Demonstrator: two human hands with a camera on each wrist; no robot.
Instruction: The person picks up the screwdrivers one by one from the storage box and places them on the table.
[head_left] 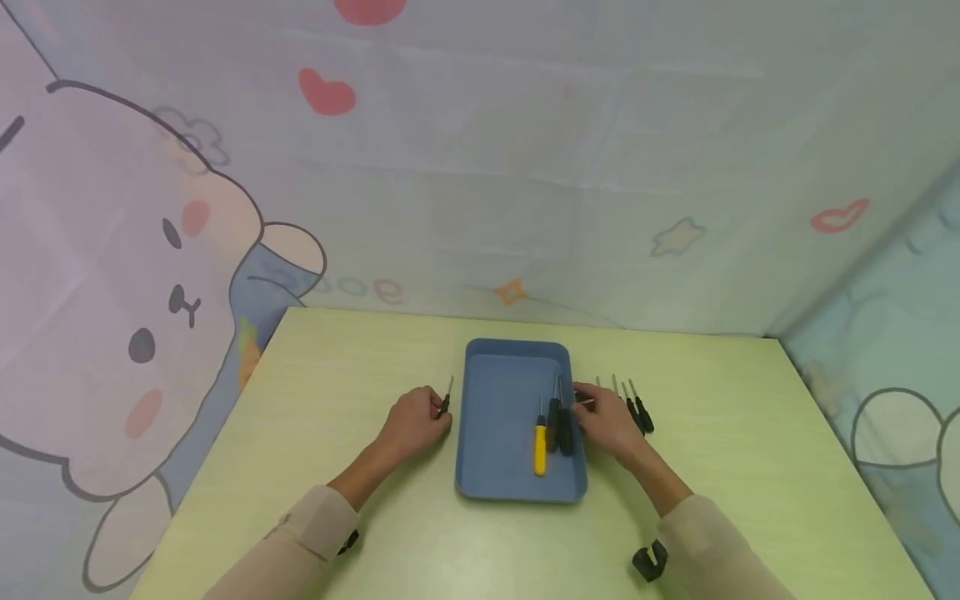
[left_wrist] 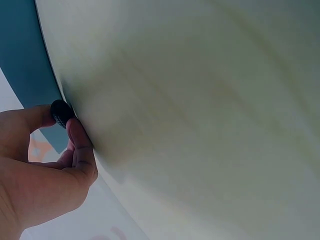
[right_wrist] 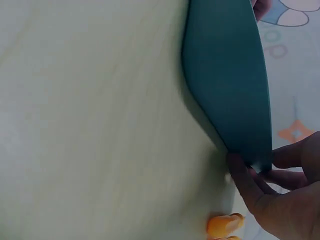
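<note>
My left hand (head_left: 416, 423) is just left of the blue tray (head_left: 495, 487), pinching a small screwdriver (head_left: 446, 405) with a black handle, its thin shaft pointing away. In the left wrist view, the round end of that black handle (left_wrist: 61, 113) shows between thumb and finger. At the tray's right side, my right hand (head_left: 609, 421) grips the rim; its thumb and fingers (right_wrist: 242, 175) stand around the tray wall (right_wrist: 230, 75) in the right wrist view. Inside the tray lie a yellow-handled screwdriver (head_left: 540, 450) and two dark-handled screwdrivers (head_left: 566, 433), all on the right half.
Several more screwdrivers (head_left: 642, 414) lie right of the tray, partly hidden behind my right hand. Orange handles (right_wrist: 225, 226) show near that hand in the right wrist view. The pale yellow-green table (head_left: 360, 350) ends at a printed cloth backdrop (head_left: 525, 167).
</note>
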